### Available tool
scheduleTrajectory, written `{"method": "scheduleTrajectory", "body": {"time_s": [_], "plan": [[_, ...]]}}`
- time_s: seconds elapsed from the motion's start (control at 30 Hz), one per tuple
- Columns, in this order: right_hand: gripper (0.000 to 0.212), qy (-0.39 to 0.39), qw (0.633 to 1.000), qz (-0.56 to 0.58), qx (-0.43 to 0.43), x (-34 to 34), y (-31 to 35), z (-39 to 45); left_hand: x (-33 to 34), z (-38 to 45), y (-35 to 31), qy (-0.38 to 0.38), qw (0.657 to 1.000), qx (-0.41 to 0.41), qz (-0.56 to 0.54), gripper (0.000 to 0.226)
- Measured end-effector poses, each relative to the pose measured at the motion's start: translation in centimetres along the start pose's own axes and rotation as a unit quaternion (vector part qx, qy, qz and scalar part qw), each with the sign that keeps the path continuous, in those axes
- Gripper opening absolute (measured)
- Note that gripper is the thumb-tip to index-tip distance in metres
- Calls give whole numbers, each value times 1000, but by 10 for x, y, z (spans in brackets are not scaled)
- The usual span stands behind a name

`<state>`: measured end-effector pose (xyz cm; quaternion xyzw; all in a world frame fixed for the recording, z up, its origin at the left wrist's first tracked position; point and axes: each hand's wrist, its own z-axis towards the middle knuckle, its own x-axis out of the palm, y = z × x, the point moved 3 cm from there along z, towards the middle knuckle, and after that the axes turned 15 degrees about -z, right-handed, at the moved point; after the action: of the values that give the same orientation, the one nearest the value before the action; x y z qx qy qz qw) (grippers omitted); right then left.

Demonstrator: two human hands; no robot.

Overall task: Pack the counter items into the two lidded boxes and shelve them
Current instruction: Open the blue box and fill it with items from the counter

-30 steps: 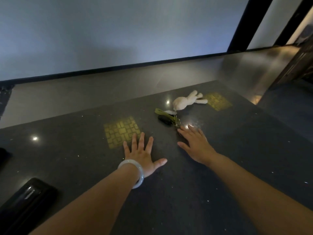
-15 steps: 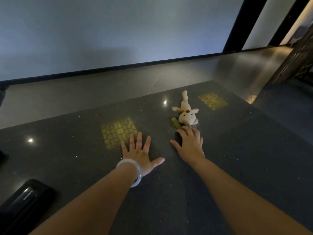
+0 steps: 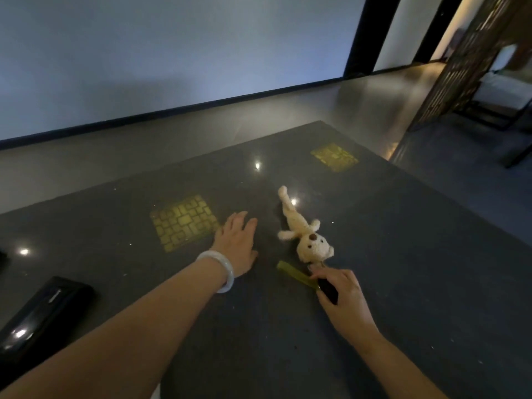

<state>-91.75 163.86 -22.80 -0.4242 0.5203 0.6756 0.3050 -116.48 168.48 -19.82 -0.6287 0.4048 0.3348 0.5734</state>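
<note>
1. Two hands over the dark counter (image 3: 403, 283): the left hand (image 3: 237, 243) lies flat, fingers spread.
2. The right hand (image 3: 342, 298) grips a small black object (image 3: 328, 289) with a green strap (image 3: 296, 275).
3. The plush toy (image 3: 305, 234) lies just beyond the right hand's fingertips.

a dim reception or lobby-like interior, more commercial than homely. the landmark is a broad dark speckled stone counter (image 3: 374, 326) with gold patterned squares (image 3: 184, 221) inlaid in its top. beyond the counter runs polished grey floor (image 3: 172, 151) up to a plain pale wall (image 3: 172, 53) with black skirting. to the counter's right stands a dark lattice screen (image 3: 466, 61)
</note>
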Motion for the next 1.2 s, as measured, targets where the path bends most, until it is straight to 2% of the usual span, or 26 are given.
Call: {"method": "scheduleTrajectory", "body": {"time_s": [0.1,0.2,0.27,0.33,0.4,0.47,0.53,0.6,0.77,0.87,1.0,1.2], "plan": [[45,19,999,23,30,-14,-13,-47,12,-16,-49,62,987,140,-47,84],[47,35,998,18,46,-27,-20,-83,35,-27,-89,126,972,200,11,92],[47,55,996,13,65,-34,-23,-103,51,-35,-106,162,965,200,40,98],[48,47,995,12,92,-43,-28,-120,63,-44,-116,171,964,198,50,92],[49,30,990,-13,136,-49,-33,-135,72,-56,-121,153,969,190,32,77],[59,19,982,-70,175,-52,-38,-149,80,-70,-123,146,974,175,19,66],[63,9,975,-106,194,-54,-41,-160,91,-82,-124,142,973,181,31,63],[56,-10,975,-109,195,-55,-42,-169,98,-92,-126,127,974,187,17,62],[31,-64,978,-65,187,-66,-52,-189,106,-106,-141,129,962,189,-148,41],[31,-73,975,-27,209,-82,-61,-204,104,-112,-157,149,936,206,-243,38],[28,-116,965,23,235,-109,-67,-229,97,-123,-181,137,920,229,-289,39],[26,-237,939,71,241,-168,-61,-263,83,-145,-221,137,890,286,-329,39]]}}
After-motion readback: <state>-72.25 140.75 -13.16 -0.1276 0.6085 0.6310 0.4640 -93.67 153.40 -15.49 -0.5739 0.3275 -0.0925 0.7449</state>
